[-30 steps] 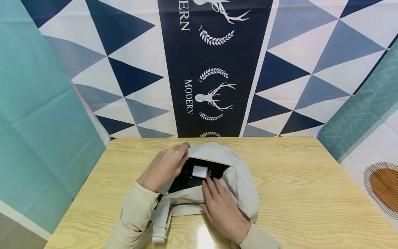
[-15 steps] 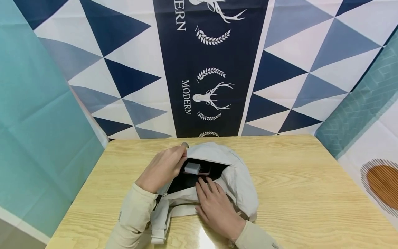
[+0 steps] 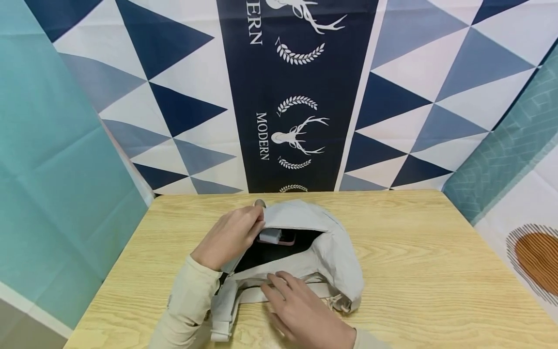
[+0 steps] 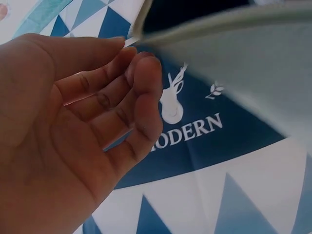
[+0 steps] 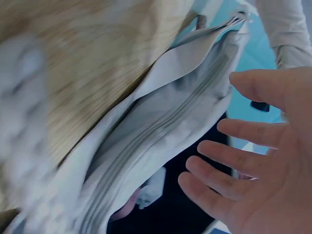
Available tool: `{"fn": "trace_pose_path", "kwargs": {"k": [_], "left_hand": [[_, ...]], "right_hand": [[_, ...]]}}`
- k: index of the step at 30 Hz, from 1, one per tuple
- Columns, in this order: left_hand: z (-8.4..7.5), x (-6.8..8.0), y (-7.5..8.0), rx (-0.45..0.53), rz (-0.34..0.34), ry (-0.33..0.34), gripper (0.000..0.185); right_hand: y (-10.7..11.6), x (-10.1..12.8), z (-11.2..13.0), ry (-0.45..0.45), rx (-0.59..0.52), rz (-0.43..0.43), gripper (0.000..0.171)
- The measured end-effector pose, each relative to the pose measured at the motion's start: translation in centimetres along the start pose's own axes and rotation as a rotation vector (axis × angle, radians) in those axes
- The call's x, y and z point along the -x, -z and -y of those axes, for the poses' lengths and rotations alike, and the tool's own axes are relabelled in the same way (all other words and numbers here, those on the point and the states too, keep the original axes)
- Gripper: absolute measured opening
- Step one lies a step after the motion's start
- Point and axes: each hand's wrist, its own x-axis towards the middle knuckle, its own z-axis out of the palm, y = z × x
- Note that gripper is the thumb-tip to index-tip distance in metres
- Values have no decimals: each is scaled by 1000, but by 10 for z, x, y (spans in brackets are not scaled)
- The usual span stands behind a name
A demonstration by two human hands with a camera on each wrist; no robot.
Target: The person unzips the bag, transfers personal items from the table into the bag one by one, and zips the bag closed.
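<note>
A light grey fabric bag [image 3: 335,247] lies on the wooden table [image 3: 414,252], its mouth open on a black lining. My left hand [image 3: 231,237] pinches the far left edge of the opening and holds it up; in the left wrist view the left hand [image 4: 112,97] has curled fingers meeting the bag's rim [image 4: 204,24]. A small white block [image 3: 270,236] and a pink item [image 3: 287,241] lie inside, just under that hand. My right hand [image 3: 296,308] rests on the bag's near side with fingers spread. In the right wrist view the right hand [image 5: 243,161] is empty, beside the zipper [image 5: 161,126].
The bag's strap [image 3: 224,310] runs off towards the table's front edge. Patterned cloth backdrops [image 3: 296,97] rise close behind the table and teal ones [image 3: 56,169] on both sides. Bare wood [image 3: 436,291] lies to the right of the bag.
My right hand has let go of the white block and drawn back out of the opening onto the bag's near side. The block now lies further left inside. The left hand keeps its hold.
</note>
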Motion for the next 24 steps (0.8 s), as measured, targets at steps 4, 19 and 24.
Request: {"fn": "trace_pose_path", "kwargs": {"k": [4, 19, 24], "left_hand": [[0, 4, 11, 0, -24, 22, 14], [26, 76, 20, 1, 66, 148, 19], [45, 108, 10, 54, 96, 213, 18]], "right_hand": [[3, -5, 7, 64, -1, -50, 45], [-6, -36, 30, 200, -6, -110, 38], [-7, -51, 37, 193, -24, -113, 32]]}}
